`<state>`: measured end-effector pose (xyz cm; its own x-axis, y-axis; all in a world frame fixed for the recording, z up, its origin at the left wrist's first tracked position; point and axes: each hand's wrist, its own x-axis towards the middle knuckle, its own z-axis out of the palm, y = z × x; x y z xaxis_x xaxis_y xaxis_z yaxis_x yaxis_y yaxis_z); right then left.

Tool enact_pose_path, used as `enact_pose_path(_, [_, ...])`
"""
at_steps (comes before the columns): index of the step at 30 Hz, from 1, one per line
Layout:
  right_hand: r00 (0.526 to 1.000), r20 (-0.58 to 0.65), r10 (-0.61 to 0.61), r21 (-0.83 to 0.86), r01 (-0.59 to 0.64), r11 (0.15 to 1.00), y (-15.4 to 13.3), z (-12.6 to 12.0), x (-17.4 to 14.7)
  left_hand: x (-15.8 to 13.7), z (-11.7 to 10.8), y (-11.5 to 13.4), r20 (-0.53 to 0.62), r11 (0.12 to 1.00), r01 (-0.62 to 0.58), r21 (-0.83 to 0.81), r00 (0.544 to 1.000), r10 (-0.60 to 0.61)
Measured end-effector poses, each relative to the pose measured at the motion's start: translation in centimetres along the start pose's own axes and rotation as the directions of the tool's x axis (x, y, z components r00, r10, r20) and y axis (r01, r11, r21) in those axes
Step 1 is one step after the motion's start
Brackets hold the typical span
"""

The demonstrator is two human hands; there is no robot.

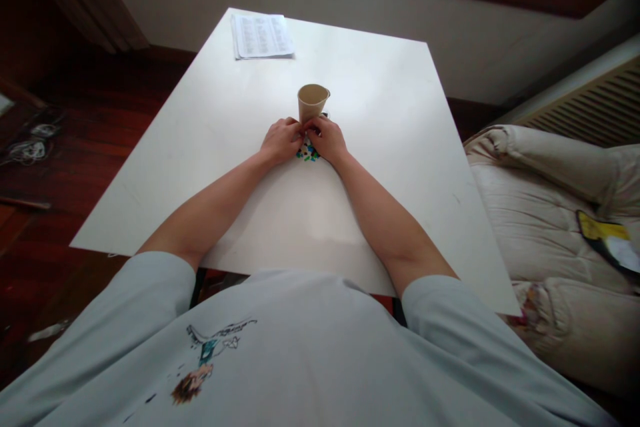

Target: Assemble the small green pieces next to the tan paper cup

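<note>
- State of work: handling looks to be under way, not finished (judgement). Both hands are at a loose cluster of small coloured pieces (309, 149) on the white table (240, 213).
- Done: no completed arrangement visible; the uncovered pieces lie scattered, colours mixed. Whether any are inside the paper cup (311, 107) cannot be told; its floor is out of sight.
- Left: the visible pieces lie outside the cup; others may be hidden beneath the fingers, so no count taken.
- Pieces, appearance: tiny, mostly green and blue, some dark; exact shape too small to resolve.
- Pieces, location: between the hands, on the near side of the cup.
- Cup: tan-brown, mouth upward, narrowing toward the base; lower part obscured by fingers.
- Left hand (281, 140): fingers curled inward at the cluster; cannot tell whether anything is pinched.
- Right hand (327, 139): fingers bent down beside the cup base, close to the left fingertips; grip likewise undetermined.
- Also present: printed sheets (264, 37) near the table's far edge, well apart from the hands.
</note>
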<state>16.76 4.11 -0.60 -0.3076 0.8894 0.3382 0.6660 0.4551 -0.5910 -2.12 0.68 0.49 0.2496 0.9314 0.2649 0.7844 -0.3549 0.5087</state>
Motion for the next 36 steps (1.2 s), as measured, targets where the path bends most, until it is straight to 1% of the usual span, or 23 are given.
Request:
enact_pose_path(8, [0.999, -0.017, -0.029, 0.018, 0.029, 0.999, 0.4, 0.3, 0.1, 0.0, 0.0, 0.1, 0.001, 1.0, 0.001, -0.031, 1.0, -0.001])
enact_pose_path(18, [0.999, -0.022, -0.032, 0.045, 0.033, 0.998, 0.4, 0.4, 0.2, 0.1, 0.3, -0.3, -0.01, 1.0, -0.003, -0.012, 1.0, 0.003])
enact_pose_path(26, [0.999, -0.009, -0.038, 0.008, 0.038, 0.999, 1.6, 1.0, 0.4, 0.2, 0.4, -0.4, -0.004, 1.0, 0.002, -0.029, 1.0, -0.002])
enact_pose_path(31, [0.998, -0.011, -0.061, 0.007, 0.061, 0.998, 0.5, 0.3, 0.1, 0.2, 0.4, -0.6, -0.01, 0.999, -0.005, -0.05, 1.0, 0.004])
enact_pose_path(36, [1.0, -0.005, -0.03, 0.029, 0.03, 0.999, 0.1, 0.1, 0.0, 0.1, 0.3, -0.4, 0.0, 0.999, 0.004, -0.045, 1.0, -0.004])
